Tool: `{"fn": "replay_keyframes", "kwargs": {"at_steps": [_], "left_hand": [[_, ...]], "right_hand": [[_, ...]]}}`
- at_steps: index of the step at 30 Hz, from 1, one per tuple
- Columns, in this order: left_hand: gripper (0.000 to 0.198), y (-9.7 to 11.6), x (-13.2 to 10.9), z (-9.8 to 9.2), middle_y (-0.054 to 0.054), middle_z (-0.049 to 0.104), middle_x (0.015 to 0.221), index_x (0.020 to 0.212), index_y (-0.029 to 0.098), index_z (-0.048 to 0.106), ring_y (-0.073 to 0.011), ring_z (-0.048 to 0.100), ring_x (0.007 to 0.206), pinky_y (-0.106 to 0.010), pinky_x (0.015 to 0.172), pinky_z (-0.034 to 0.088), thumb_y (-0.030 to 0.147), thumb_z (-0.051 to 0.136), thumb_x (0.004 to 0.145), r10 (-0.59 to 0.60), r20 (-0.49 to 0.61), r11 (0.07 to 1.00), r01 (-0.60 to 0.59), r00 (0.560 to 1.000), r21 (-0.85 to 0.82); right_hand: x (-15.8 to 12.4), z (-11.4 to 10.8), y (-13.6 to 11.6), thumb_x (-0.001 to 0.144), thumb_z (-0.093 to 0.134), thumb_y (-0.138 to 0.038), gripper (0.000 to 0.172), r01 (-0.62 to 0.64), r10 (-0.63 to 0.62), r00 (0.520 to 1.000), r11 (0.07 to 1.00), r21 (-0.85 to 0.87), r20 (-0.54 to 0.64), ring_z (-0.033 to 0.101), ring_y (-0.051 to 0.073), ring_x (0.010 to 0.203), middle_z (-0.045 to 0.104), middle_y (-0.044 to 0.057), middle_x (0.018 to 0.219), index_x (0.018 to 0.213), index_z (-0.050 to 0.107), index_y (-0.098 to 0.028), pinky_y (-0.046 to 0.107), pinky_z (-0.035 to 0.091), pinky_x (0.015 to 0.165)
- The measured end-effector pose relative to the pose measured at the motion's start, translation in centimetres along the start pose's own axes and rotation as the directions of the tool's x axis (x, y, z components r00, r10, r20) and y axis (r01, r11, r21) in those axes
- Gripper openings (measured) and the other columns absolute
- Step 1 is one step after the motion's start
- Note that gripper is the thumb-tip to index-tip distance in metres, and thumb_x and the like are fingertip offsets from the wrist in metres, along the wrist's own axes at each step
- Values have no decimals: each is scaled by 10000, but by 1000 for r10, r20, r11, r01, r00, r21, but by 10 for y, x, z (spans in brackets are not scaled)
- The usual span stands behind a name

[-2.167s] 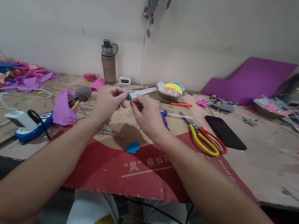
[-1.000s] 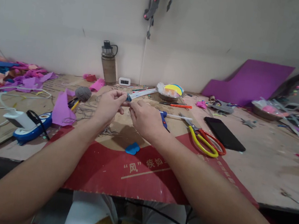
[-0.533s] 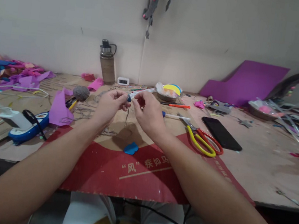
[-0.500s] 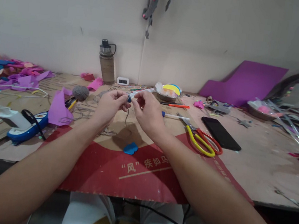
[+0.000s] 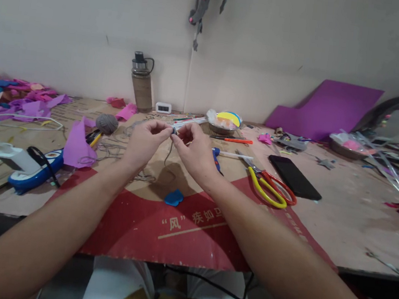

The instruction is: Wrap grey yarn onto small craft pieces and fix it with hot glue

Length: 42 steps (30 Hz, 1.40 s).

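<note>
Over the cardboard (image 5: 120, 227), my left hand (image 5: 149, 139) and my right hand (image 5: 195, 153) meet with their fingertips closed in a pinch. Between them is a small dark blue piece (image 5: 174, 131), mostly hidden by the fingers. A strand of grey yarn (image 5: 168, 155) hangs down from the fingertips. Below the hands, a blue scalloped felt piece (image 5: 173, 197) lies flat on the cardboard. Just right of my right hand is a blue glue gun (image 5: 216, 156), partly covered by that hand.
Scissors (image 5: 270, 190) with red and yellow handles and a black phone (image 5: 293, 177) lie to the right. A grey yarn ball (image 5: 107, 124), purple felt (image 5: 76, 146) and a blue power strip (image 5: 36, 179) are at left. A bottle (image 5: 142, 87) stands by the wall.
My fingertips have come closer together and now cover more of the dark blue piece. The hanging yarn has shifted slightly left. More of the glue gun shows beside my right hand.
</note>
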<state>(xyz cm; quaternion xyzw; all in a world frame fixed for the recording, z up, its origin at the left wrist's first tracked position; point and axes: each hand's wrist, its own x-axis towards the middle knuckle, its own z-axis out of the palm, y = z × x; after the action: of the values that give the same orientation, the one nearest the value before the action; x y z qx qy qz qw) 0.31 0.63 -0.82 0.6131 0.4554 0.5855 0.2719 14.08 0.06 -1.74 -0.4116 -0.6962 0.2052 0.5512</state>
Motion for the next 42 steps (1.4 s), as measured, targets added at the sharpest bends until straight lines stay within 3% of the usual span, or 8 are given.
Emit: {"fn": "replay_keyframes", "kwargs": {"at_steps": [4,8,13,19,24,29,42], "left_hand": [[113,2,-1,1,21,570,594,750,147,675,-67,458,495,-205,462,342,260,685,740,-46,50,994,50,998,-97],[150,1,0,3,8,592,612,787,137,673,-76,509,516,-205,473,386,236,729,689,-157,97,957,176,983,-231],[167,2,0,2,-6,619,652,807,129,684,-80,558,551,-201,502,434,231,734,684,-203,157,917,244,966,-316],[115,5,0,1,-9,615,636,733,125,658,-79,568,524,-191,465,428,218,716,700,-221,169,907,266,960,-327],[119,4,0,2,-6,616,630,721,128,640,-93,601,533,-193,470,454,201,724,682,-234,131,912,264,964,-314],[114,4,-1,3,-11,643,626,685,132,617,-109,625,541,-254,585,547,188,714,668,-245,113,904,269,963,-332],[121,9,-4,3,-2,638,605,664,134,586,-114,630,516,-289,613,574,159,704,668,-247,114,892,272,962,-362]], "right_hand": [[1,0,2,798,592,-220,83,7,-6,1000,1000,12,-26,505,109,636,565,-25,712,776,514,-200,258,391,613],[5,-3,5,802,549,-174,39,14,-12,999,999,35,-49,520,110,638,585,-16,709,765,552,-187,256,408,621],[5,-4,6,810,523,-176,56,34,-34,998,999,-6,-57,538,121,668,614,-3,752,789,573,-189,271,422,655],[5,-6,6,816,516,-160,57,119,-127,991,984,-136,-51,537,143,717,614,18,785,816,559,-197,291,424,700],[4,-9,3,837,488,-151,79,266,-279,960,908,-325,6,519,204,854,600,67,856,819,533,-214,359,408,808],[0,-7,-2,848,454,-152,96,264,-268,962,875,-406,47,490,237,895,576,87,878,831,520,-219,395,387,829],[1,-6,-3,832,405,-108,163,170,-171,985,968,-182,9,539,170,771,605,36,820,834,520,-222,312,403,728]]}}
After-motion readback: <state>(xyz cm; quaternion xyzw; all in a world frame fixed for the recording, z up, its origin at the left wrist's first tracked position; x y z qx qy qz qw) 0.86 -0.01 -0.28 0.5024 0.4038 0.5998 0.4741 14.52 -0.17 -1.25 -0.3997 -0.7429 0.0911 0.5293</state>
